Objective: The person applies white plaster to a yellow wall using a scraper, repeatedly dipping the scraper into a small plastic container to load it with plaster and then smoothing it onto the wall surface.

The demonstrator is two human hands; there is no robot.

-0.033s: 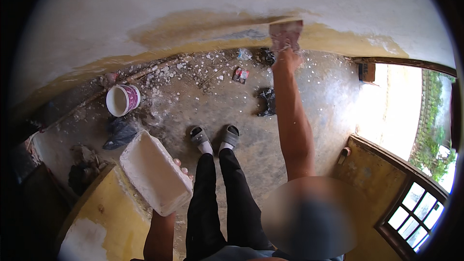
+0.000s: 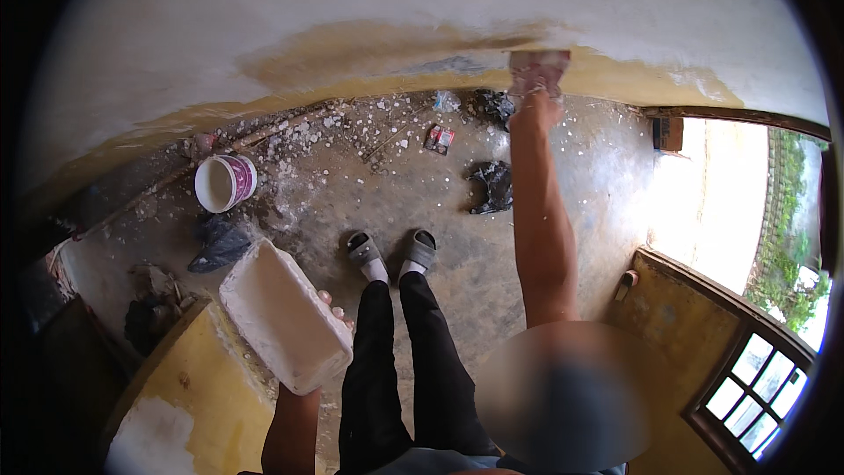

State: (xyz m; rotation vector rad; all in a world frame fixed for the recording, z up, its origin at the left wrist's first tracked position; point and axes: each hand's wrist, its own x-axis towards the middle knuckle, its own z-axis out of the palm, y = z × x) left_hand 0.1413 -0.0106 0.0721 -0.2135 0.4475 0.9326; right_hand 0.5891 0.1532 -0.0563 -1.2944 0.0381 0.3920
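Note:
My right hand (image 2: 538,107) reaches far forward at the end of a stretched arm, its fingers closed on a wide, flat putty knife (image 2: 539,69) smeared with pale filler. The blade is at the lower part of the wall (image 2: 352,46), by a bare yellowish strip under the white coating. Nearer my body, my left hand (image 2: 336,308) holds up an oblong white tub (image 2: 249,332) from beneath and along its right side. Whitish paste coats the inside of the tub. Most of the left palm is hidden behind it.
A white and purple bucket (image 2: 226,183) stands at the left. Black plastic bags (image 2: 492,186), a red packet (image 2: 439,138) and white crumbs lie on the floor (image 2: 413,185). A long stick (image 2: 264,132) lies near the wall. A bright doorway (image 2: 708,180) opens at the right.
My right hand has moved the putty knife slightly right and down toward the foot of the wall. The tub in my left hand has hardly shifted.

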